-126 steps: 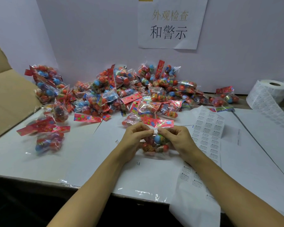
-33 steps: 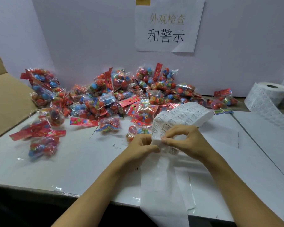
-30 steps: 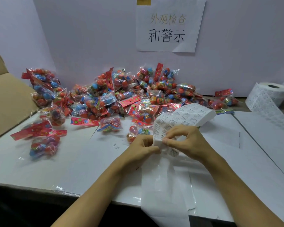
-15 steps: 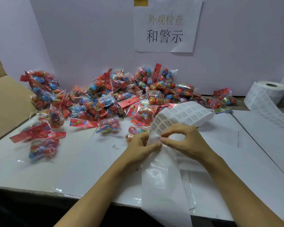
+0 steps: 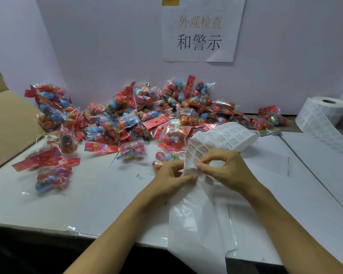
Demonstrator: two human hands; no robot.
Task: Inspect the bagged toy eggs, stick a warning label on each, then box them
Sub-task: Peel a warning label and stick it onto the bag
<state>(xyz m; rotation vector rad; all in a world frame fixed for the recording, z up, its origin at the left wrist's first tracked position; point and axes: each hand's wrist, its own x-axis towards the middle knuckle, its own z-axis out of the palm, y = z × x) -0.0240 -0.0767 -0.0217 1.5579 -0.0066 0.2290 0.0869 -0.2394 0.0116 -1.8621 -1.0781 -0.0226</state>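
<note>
Behind my hands a crinkly pile of bagged toy eggs (image 5: 147, 119) covers the table (image 5: 48, 204), light and slippery, best taken by their card headers, while my left hand (image 5: 170, 178) pinches the limp label sheet (image 5: 220, 139) and my right hand (image 5: 228, 169) nips one thin, easily creased label's edge.

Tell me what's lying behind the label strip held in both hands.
A bag of toy eggs lies just behind the label strip, partly covered by it and the left hand; the main pile sits beyond.
</note>
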